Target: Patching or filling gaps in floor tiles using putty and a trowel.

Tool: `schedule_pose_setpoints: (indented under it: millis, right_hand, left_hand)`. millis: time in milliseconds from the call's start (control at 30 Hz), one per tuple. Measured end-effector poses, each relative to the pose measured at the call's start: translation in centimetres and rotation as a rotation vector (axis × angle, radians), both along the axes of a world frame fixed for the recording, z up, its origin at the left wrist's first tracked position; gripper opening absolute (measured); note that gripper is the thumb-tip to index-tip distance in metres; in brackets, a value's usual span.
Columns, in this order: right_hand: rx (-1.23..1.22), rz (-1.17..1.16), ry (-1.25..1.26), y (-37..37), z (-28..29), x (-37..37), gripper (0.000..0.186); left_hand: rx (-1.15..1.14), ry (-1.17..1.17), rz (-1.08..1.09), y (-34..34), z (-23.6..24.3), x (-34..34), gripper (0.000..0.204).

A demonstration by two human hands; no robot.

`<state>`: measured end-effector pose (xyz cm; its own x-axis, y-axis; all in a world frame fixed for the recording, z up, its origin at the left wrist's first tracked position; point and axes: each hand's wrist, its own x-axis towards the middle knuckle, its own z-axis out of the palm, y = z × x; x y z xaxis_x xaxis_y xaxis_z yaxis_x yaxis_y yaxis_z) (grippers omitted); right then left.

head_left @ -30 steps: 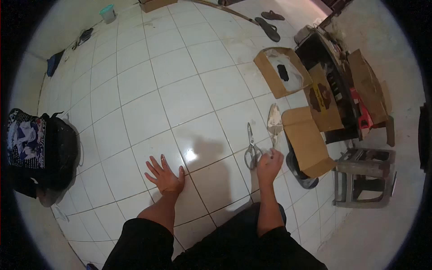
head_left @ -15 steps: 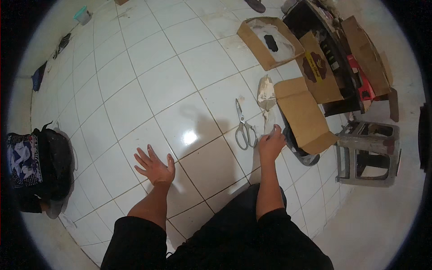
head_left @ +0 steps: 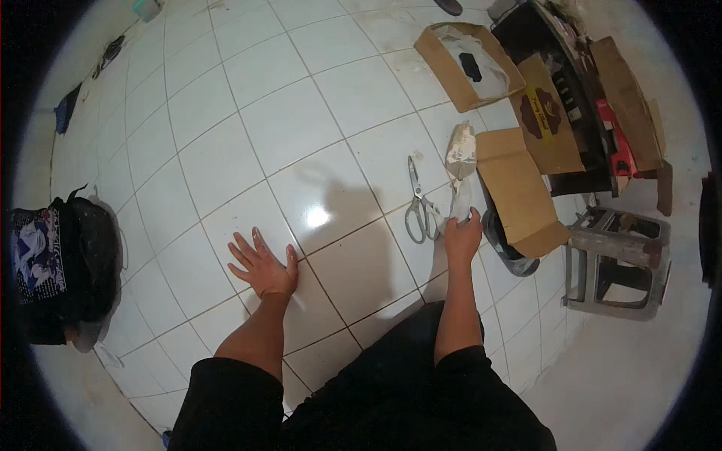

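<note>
My left hand (head_left: 263, 267) is open, fingers spread flat on the white tiled floor (head_left: 203, 248). My right hand (head_left: 462, 237) is closed at the near end of a trowel-like tool (head_left: 461, 150) with pale smears on its blade; what its fingers hold is unclear. Silver-handled scissors (head_left: 417, 207) lie just left of that hand, blades pointing away from me. To its right, a folded cardboard sheet (head_left: 515, 192) lies over a dark sandal (head_left: 513, 263).
An open cardboard box (head_left: 451, 75) with white lining and a dark item stands ahead right, beside a black rack (head_left: 564, 188) with cardboard. A grey plastic stool (head_left: 613, 248) is by the right wall. A black bag (head_left: 90, 263) sits at the left.
The view has shifted, so most floor objects appear higher in the picture. My right hand has edged slightly rightward from the scissors, staying closed. My left hand remains spread on the floor.
</note>
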<state>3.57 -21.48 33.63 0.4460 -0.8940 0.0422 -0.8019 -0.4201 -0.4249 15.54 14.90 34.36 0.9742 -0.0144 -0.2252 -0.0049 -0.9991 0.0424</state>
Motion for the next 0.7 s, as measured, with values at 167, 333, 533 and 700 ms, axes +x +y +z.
schedule_pose_setpoints:
  millis: [167,333,533,700]
  right_hand:
    - [0.034,0.030,0.006,0.4,0.5,0.6,0.059]
    - [-0.080,-0.001,-0.012,0.7,0.8,0.7,0.058]
    - [-0.262,0.415,-0.243,3.7,2.1,2.4,0.050]
    - [-0.135,0.565,-0.174,5.0,2.3,4.4,0.046]
  left_hand:
    - [-0.036,0.002,0.011,-0.1,0.2,0.1,0.089]
    - [-0.036,-0.020,0.004,-0.2,0.1,-0.1,0.088]
    - [0.000,0.006,0.015,-0.1,0.7,0.0,0.088]
    - [-0.023,0.020,0.018,0.3,-0.2,0.0,0.090]
